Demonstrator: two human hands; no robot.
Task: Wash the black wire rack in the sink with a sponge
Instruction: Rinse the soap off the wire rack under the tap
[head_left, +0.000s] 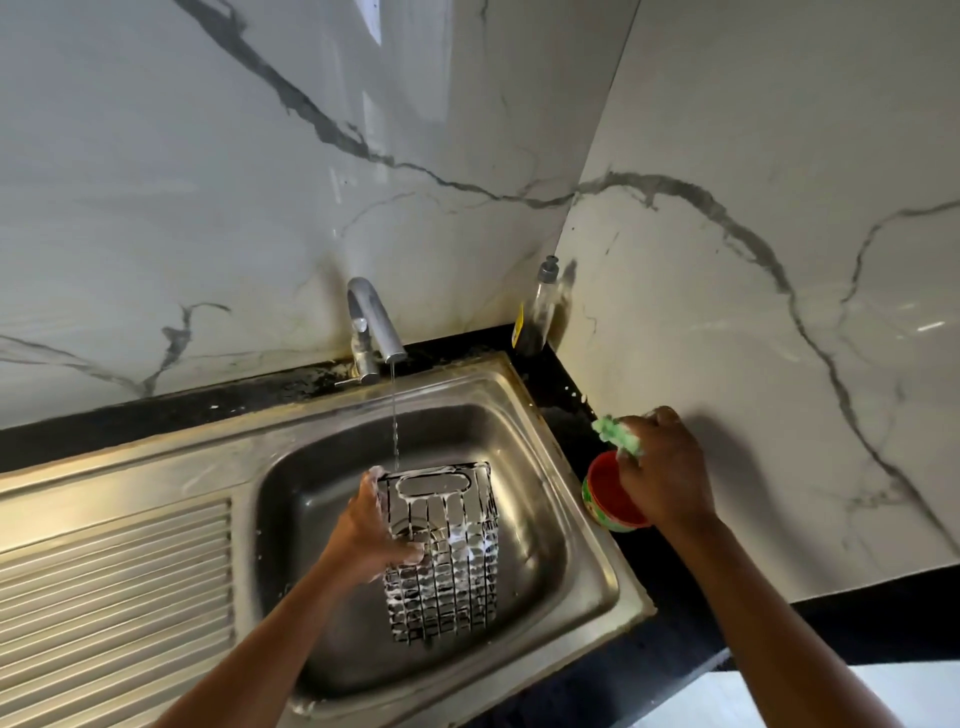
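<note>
Black wire rack (441, 556), soapy, gripped by left hand (371, 530) over sink (571, 545); right hand (662, 467) clutching green sponge (615, 435) at soap tub (605, 493); recharging sponge, scrubbing likely next

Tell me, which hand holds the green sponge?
The right hand, holding the sponge at the red tub; the left hand grips the soapy black rack.

A thin stream of water (395, 415) runs from the tap (375, 325) into the metal sink (545, 410) in the middle of the frame. The left hand (371, 530) holds a soapy black wire rack (452, 556) over the drain. At the right, the right hand (662, 467) grips a green sponge (615, 434) over a red tub (610, 493). A bottle (537, 312) stands in the corner.
</note>
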